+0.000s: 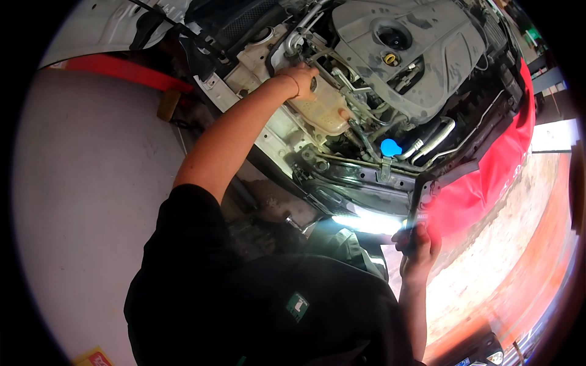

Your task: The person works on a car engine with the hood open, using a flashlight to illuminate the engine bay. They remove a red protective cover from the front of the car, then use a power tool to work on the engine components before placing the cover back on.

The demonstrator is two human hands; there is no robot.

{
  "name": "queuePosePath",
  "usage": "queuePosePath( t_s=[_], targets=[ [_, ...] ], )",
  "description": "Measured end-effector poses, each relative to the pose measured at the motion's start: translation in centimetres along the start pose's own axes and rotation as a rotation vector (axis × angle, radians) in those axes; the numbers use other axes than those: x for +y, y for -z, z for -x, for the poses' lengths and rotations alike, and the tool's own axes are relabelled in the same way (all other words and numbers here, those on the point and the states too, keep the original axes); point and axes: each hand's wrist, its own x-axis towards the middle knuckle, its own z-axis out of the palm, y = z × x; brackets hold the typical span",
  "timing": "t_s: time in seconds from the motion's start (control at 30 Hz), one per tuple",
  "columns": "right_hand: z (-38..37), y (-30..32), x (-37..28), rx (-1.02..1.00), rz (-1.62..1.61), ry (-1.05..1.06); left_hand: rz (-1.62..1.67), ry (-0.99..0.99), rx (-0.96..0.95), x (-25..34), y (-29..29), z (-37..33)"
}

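Note:
My left hand (299,82) reaches into the engine bay and curls over the top of a yellowed plastic coolant reservoir (326,113). Between its thumb and fingers shows a dark round piece, which looks like the reservoir cap (314,84); the fingers partly hide it. At the car's front edge, my right hand (420,247) is wrapped round a long black handheld device (422,204), held upright. Its face is turned from view, so its exact kind is unclear. A bright white strip of light (369,223) glares beside that hand.
A grey engine cover (409,49) with a yellow cap (390,59) lies beyond the reservoir. A blue cap (390,147) stands near the front crossmember. Red fender cloth (488,177) drapes over the car's front. A red beam (125,72) is at left above the grey floor (91,183).

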Motion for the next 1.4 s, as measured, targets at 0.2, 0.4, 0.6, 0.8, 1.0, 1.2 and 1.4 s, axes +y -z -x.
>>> queuePosePath(
  t_s=[0.2, 0.4, 0.6, 0.8, 1.0, 1.2, 1.4],
  targets=[
    [-0.3, 0.2, 0.3, 0.003, 0.015, 0.013, 0.154, 0.087, -0.087, -0.4, 0.5, -0.5],
    [-0.3, 0.1, 0.0, -0.007, 0.005, -0.021, 0.311, 0.172, -0.095, -1.3, -0.2, -1.0],
    [-0.5, 0.0, 0.3, 0.016, -0.024, -0.001, 0.644, 0.287, -0.196, -2.1, 2.1, 0.9],
    [-0.8, 0.0, 0.3, 0.016, 0.010, -0.016, 0.939, 0.252, -0.156, -4.2, 3.7, 2.5],
    [-1.2, -0.4, 0.5, -0.013, 0.020, -0.029, 0.691, 0.119, -0.086, -3.6, 2.9, 2.3],
    [-1.3, -0.8, 0.2, -0.038, 0.003, -0.013, 0.267, 0.006, -0.037, -1.9, 0.2, 0.4],
    [-1.6, -0.2, 1.4, 0.003, -0.045, -0.006, 0.356, -0.025, -0.103, -3.0, -0.9, -1.2]
  ],
)
